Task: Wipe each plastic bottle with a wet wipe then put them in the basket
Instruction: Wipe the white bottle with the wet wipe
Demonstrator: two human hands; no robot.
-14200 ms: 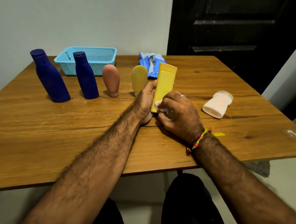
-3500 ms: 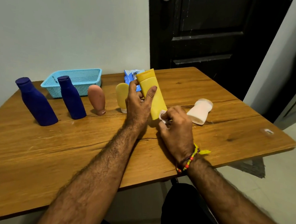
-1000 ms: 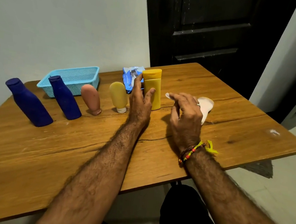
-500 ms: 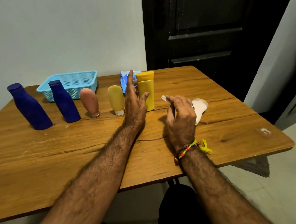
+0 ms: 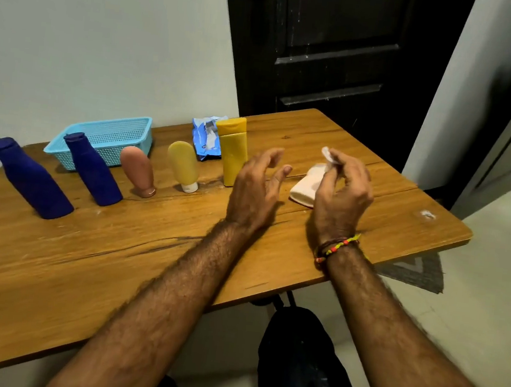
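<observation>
Hovering above the wooden table (image 5: 180, 248), the left hand (image 5: 255, 193) holds nothing, its fingers loosely curled and spread, just beside the tall yellow bottle (image 5: 232, 150), which stands upright and apart from it. The right hand (image 5: 342, 189) pinches a small wet wipe (image 5: 326, 154) between thumb and fingertips, raised over the white bottle (image 5: 306, 185) lying on its side. Standing in a row toward the left are a small yellow tube (image 5: 183, 166), a pink tube (image 5: 138, 169) and two dark blue bottles (image 5: 92, 170), (image 5: 30, 181). The light blue basket (image 5: 103, 138) sits behind them near the wall; no bottle shows inside it. Risks, as judged: the tubes stand on narrow caps, so a reaching forearm could topple them; the wipe is held only by a light pinch and may drop; a damp bottle could slip in the grip; the white bottle lies unsupported and may roll toward the table edge. The blue wipes packet (image 5: 206, 138) behind the tall yellow bottle carries print, too small to read. No bottle shows a legible label.
</observation>
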